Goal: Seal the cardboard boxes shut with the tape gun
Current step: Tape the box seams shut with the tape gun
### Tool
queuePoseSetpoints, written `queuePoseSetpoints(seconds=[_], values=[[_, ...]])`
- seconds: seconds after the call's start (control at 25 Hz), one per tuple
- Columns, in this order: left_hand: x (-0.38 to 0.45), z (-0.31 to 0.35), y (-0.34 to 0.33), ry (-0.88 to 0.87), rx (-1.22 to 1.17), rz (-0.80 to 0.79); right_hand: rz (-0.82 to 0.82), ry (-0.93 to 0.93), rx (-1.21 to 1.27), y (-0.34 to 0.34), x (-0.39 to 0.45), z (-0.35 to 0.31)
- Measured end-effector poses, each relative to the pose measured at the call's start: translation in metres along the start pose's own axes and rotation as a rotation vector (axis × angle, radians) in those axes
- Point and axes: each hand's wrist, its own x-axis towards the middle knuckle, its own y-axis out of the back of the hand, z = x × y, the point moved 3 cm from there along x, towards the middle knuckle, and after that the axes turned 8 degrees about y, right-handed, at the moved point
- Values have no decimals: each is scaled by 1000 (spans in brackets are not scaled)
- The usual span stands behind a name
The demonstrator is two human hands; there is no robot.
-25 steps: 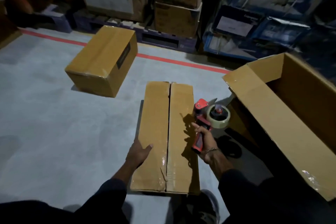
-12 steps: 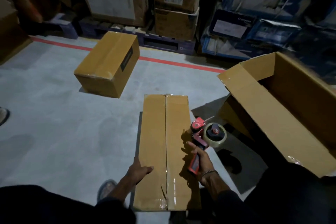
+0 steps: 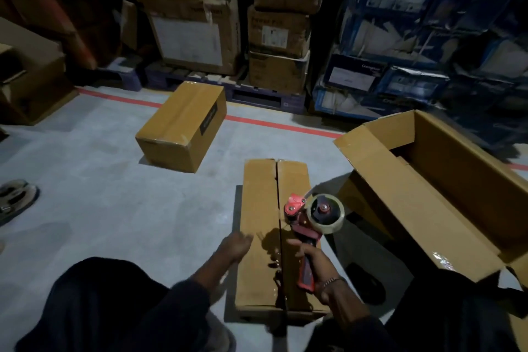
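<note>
From the head view, a long narrow cardboard box (image 3: pixel 274 234) lies flat on the grey floor (image 3: pixel 108 208) in front of the person, its two top flaps folded down and meeting at a dark centre seam that runs lengthwise away from the camera. The seam looks untaped along most of its length; a glossy patch near the near end may be tape, though it is too dim to be sure.

The right hand (image 3: pixel 317 268) has its fingers curled round the red handle of the tape gun (image 3: pixel 307 226), which hangs over the right flap just beside the seam; whether its head touches the cardboard cannot be told. The gun is red with a roll of clear tape (image 3: pixel 325 213) on its right side. A bracelet shows at that wrist.

The left hand (image 3: pixel 233 247), blurred, has its fingers straight and spread, at the left edge of the box top, holding nothing.

Three plain brown boxes stand on the floor in the working area. The second, a closed box (image 3: pixel 183 126), sits well apart toward the far left, near the red floor line (image 3: pixel 280 124). The third, a large open box (image 3: pixel 434 180), stands just beside the narrow one on the right, its flaps raised and its inside in shadow.

One tape gun is in view. Stacked cartons (image 3: pixel 274 37) and blue printed cartons (image 3: pixel 423 37) line the far edge of the floor.
</note>
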Motion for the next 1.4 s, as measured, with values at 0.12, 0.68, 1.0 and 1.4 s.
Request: queuePoseSetpoints(seconds=[0.12,0.68,1.0,1.4], values=[[-24,73,19,-7,-293,-196,-81,30,-65,-24,3,-34],[95,185,101,165,-413,-433,-85,152,-339,-21,143,-103],[232,246,85,-39,-18,-205,152,354,-669,8,221,-130],[330,278,82,-346,-92,-70,321,304,-640,19,306,-133]])
